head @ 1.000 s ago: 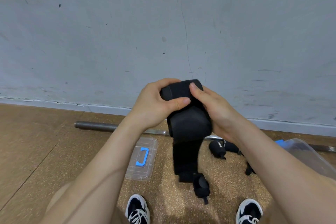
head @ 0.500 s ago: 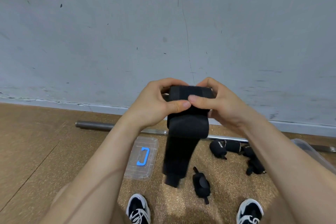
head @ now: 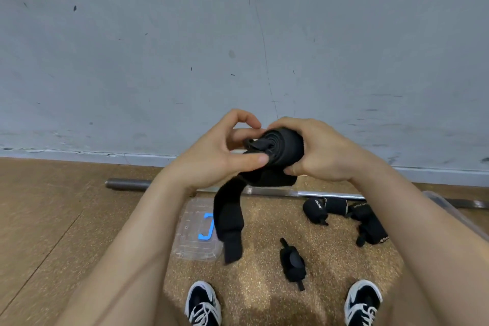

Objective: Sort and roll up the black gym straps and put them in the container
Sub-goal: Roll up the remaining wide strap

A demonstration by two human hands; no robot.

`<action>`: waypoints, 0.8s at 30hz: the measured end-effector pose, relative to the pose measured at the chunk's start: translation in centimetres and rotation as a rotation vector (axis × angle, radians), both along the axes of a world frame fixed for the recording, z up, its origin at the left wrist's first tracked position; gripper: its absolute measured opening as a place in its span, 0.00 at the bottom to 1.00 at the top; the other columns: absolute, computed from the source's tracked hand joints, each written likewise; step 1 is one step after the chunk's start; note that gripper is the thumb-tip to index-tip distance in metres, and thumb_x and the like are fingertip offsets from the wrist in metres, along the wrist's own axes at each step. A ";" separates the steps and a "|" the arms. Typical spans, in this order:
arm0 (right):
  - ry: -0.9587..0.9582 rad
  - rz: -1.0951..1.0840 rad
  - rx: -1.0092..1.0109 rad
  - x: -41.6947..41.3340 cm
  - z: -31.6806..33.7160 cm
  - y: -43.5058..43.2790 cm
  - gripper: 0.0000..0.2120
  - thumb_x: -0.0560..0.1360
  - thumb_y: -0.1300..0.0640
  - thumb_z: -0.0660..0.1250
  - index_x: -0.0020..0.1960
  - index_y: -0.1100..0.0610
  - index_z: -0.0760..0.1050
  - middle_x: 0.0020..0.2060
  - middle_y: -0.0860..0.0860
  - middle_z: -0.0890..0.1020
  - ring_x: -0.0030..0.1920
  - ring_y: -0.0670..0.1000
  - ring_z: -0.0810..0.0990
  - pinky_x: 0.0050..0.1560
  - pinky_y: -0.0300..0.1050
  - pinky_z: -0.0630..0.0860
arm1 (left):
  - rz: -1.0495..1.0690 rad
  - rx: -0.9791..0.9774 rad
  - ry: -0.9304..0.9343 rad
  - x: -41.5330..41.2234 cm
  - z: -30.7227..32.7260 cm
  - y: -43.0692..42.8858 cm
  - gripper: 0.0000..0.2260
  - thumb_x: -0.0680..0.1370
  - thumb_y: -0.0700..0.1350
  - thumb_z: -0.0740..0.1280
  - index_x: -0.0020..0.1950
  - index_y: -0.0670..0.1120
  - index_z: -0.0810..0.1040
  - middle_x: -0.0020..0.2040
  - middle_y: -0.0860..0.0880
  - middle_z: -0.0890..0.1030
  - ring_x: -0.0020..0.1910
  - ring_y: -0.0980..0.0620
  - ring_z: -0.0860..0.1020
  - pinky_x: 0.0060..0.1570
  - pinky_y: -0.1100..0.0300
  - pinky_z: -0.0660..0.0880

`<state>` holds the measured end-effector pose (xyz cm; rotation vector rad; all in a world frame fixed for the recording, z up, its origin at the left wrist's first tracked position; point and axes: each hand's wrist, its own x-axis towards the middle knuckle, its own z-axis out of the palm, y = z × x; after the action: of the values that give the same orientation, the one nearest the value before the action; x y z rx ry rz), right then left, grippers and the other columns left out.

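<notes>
I hold a half-rolled black gym strap (head: 283, 149) at chest height in front of the wall. My right hand (head: 324, 149) grips the roll from the right, and my left hand (head: 222, 152) pinches its left end, where the spiral of layers shows. The loose tail of the strap (head: 229, 219) hangs down and curls to the left. On the floor lie a rolled strap (head: 292, 263) between my shoes and more rolled straps (head: 316, 209) further right. The clear container (head: 447, 208) shows only as an edge behind my right forearm.
A clear lid with a blue handle (head: 195, 233) lies on the floor under the hanging tail. A steel barbell (head: 127, 184) runs along the base of the grey wall. My two black-and-white shoes (head: 202, 304) stand at the bottom edge.
The roll has turned so its spiral end faces me. My right hand has wrapped over it and my left hand shifted to its end. The hanging tail is shorter and swung left.
</notes>
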<state>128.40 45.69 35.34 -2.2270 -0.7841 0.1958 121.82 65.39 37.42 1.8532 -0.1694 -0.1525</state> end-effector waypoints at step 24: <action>-0.035 -0.297 0.227 -2.1 -0.5 1.7 0.23 0.63 0.69 0.72 0.54 0.50 0.79 0.44 0.47 0.82 0.46 0.51 0.79 0.46 0.46 0.78 | 0.673 -0.149 0.495 1.8 -7.4 -1.0 0.20 0.81 0.38 0.54 0.69 0.57 0.66 0.57 0.46 0.75 0.48 0.48 0.73 0.48 0.45 0.75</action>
<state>126.30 47.42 34.85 -2.1021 -0.4595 -0.0734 123.57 64.35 30.06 1.5795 0.7578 -0.1180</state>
